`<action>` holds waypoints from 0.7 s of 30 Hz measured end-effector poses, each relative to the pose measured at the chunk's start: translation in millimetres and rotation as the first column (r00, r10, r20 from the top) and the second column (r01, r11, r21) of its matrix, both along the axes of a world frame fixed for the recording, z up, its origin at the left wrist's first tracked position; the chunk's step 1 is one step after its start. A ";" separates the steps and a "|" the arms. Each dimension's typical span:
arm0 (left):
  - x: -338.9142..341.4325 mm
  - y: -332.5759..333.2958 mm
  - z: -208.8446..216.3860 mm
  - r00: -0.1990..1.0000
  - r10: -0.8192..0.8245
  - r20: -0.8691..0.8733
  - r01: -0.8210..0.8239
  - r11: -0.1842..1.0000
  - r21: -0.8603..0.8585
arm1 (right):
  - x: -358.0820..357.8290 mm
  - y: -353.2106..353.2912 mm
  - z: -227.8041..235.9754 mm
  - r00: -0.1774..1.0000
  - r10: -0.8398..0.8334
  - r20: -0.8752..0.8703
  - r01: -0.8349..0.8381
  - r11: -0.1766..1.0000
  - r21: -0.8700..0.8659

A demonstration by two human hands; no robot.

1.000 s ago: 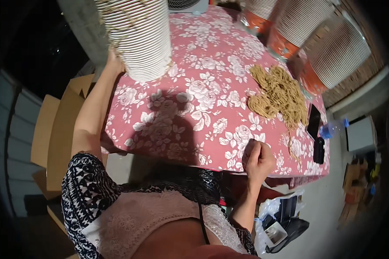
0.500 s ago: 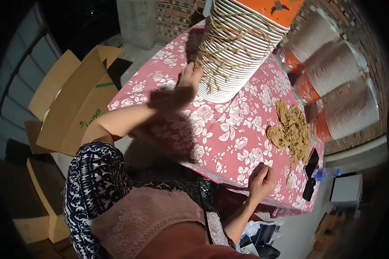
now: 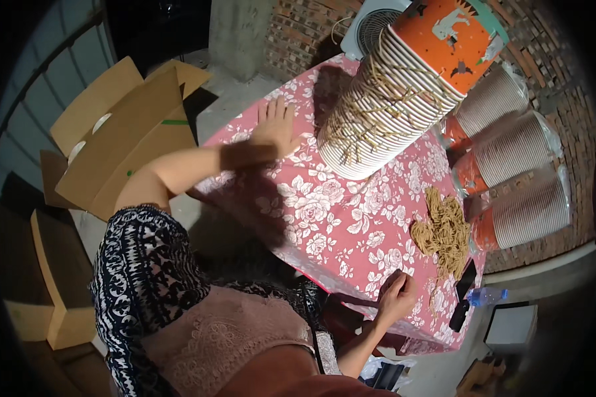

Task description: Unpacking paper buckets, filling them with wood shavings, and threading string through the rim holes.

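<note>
The left hand (image 3: 276,129) lies flat on the bench (image 3: 324,218), fingers spread wide, palm down on the flowered pink cloth near the far left corner. It holds nothing. Just beside it, to the right, stands a tall stack of cups (image 3: 394,99), leaning toward the camera, white ribbed sides with an orange printed bottom on top. Thin tan strings drape over the side of the stack. The fingertips are near the stack's base but apart from it.

The right hand (image 3: 397,294) rests at the near edge of the bench, toward the right corner. Its fingers are curled in loosely, close to a fist; whether it grips anything small cannot be told. Just beyond it, along the right edge, lies a pile of strings (image 3: 444,231), tan and tangled, close to the hand but not touching it.

Past the right edge of the bench, three more cup stacks (image 3: 516,172) lie on their sides in clear wrap. A dark phone (image 3: 465,281) and a second dark flat thing lie at the right near corner, with a plastic bottle (image 3: 487,296) just off the edge beyond them. A white fan (image 3: 371,23) stands behind the far edge. Open cardboard boxes (image 3: 112,145) sit on the floor to the left of the bench.
</note>
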State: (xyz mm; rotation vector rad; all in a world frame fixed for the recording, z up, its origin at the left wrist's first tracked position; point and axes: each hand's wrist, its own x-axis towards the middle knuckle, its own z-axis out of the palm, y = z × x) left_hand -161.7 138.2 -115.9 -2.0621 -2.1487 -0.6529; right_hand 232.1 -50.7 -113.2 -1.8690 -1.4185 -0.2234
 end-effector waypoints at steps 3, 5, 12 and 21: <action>44.5 -15.7 -20.6 0.847 -0.531 0.018 0.314 0.528 0.789 | -3.0 2.3 1.9 0.995 -0.036 0.090 0.035 0.999 0.010; 88.0 -56.7 25.5 0.754 -0.570 -0.326 0.635 0.758 0.145 | 0.8 1.1 -0.9 0.987 -0.055 0.148 0.054 0.999 0.006; 92.0 1.6 49.9 0.530 -0.373 -0.761 0.762 0.604 0.235 | 5.2 6.8 0.8 0.985 -0.057 0.165 0.054 0.998 0.019; 61.3 53.4 65.5 0.710 -0.574 -0.409 0.703 0.611 0.363 | 4.5 -0.2 9.9 0.996 0.010 0.091 -0.017 0.997 0.079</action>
